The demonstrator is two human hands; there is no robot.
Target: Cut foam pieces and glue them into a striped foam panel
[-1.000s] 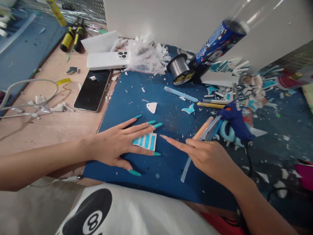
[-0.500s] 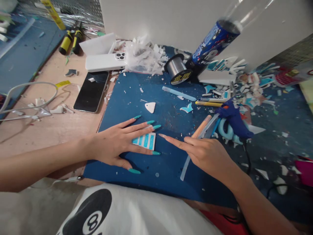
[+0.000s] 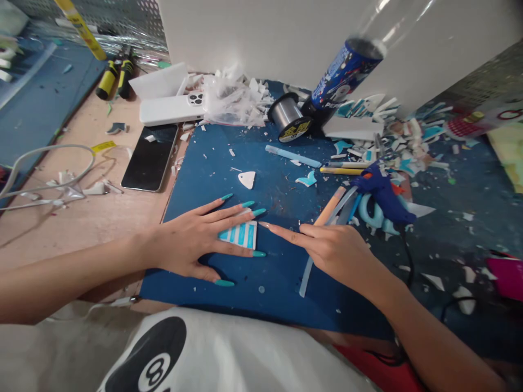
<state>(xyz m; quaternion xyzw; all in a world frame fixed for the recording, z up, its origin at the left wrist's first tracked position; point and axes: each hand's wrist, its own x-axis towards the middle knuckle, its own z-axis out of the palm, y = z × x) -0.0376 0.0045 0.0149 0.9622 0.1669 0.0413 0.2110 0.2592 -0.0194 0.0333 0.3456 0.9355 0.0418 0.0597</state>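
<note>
My left hand (image 3: 196, 239) lies palm down with fingers spread, pressing on a small white piece with light-blue stripes (image 3: 245, 235). Part of that piece is hidden beneath the fingers. From the right, my right hand (image 3: 330, 247) points with its index finger stretched out and the other fingers bent. That fingertip is close to the upper right edge of the striped piece; whether it touches I cannot tell. Nothing shows in the right hand. A small white rounded triangle with a dark dot (image 3: 247, 179) lies beyond the left fingertips, on the blue mat (image 3: 281, 294).
At right lie a blue glue gun (image 3: 384, 193) with its cable, glue sticks (image 3: 332, 204) and many white and blue scraps (image 3: 408, 136). Behind are a spool of clear line (image 3: 289, 118) and a leaning blue can (image 3: 343, 71). A black phone (image 3: 151, 158) and pliers (image 3: 115, 77) are left.
The view has shifted slightly, moving the background to the left. My right fingertip is a little nearer the striped piece. The left hand stays flat on it.
</note>
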